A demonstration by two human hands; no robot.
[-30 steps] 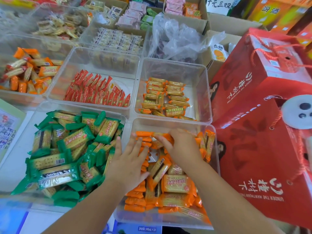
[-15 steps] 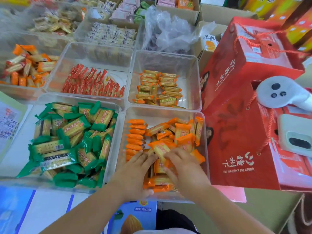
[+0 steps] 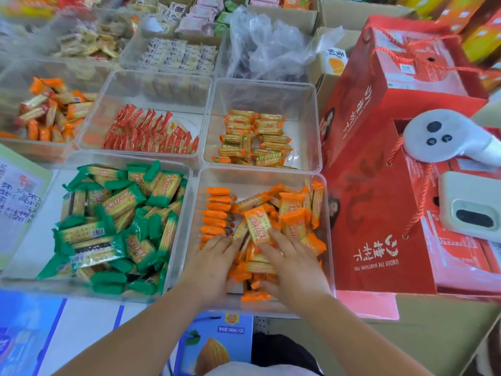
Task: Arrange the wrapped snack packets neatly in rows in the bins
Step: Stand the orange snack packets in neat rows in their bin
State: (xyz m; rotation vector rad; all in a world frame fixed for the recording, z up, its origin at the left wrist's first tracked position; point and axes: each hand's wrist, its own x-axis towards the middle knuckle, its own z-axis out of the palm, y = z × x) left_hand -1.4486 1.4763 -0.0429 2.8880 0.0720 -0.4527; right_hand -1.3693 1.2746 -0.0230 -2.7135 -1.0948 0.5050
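Observation:
The near right clear bin [image 3: 328, 213] holds orange wrapped snack packets [image 3: 294, 213] in a loose heap. A short row of them [image 3: 217, 213] stands on edge along the bin's left wall. My left hand [image 3: 214, 264] lies flat on the packets at the near left of the bin, fingers straight, at the near end of that row. My right hand [image 3: 294, 270] lies spread over the heap beside it. Its fingertips touch a tilted orange packet [image 3: 257, 223]. Packets under both palms are hidden.
A bin of jumbled green packets [image 3: 116, 226] stands to the left. Bins of red packets [image 3: 151, 131] and yellow-orange packets [image 3: 254, 139] stand behind. Red gift boxes [image 3: 379, 185] close the right side, with a white controller [image 3: 444, 137] and a phone [image 3: 471, 210] on them.
Both hands have drawn back from the middle of the orange bin to its near end. More of the row on the left wall shows. A tilted packet sits at my right fingertips.

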